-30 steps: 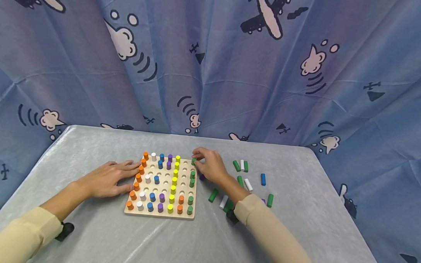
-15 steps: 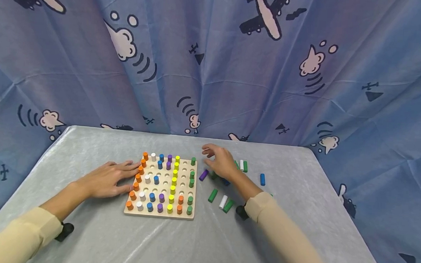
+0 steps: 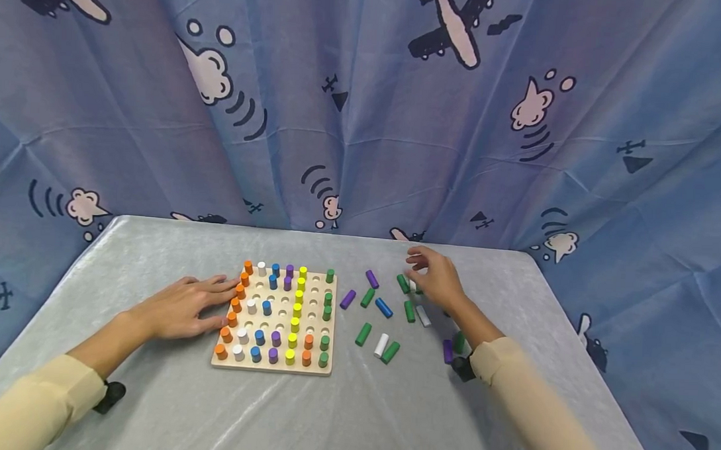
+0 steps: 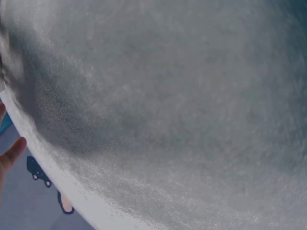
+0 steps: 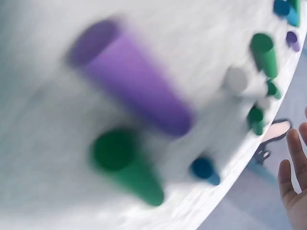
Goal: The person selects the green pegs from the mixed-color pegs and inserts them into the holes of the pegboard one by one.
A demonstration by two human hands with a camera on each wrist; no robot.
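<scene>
Square pegboard of pale wood (image 3: 280, 368), partly filled with coloured cylinders, lies at the left hand's (image 3: 185, 306) three o'clock; that hand's fingers are outstretched, their tips at the board's nine o'clock edge. The right hand (image 3: 439, 279), well off at the board's two o'clock, has thumb and fingers loosely parted, nothing seen between them, beside a smooth green cylindrical peg (image 3: 403, 283). The step looks like fetching a loose peg; the next move probably calls for narrowing the fingers on one, then lining it up over a vacant hole
</scene>
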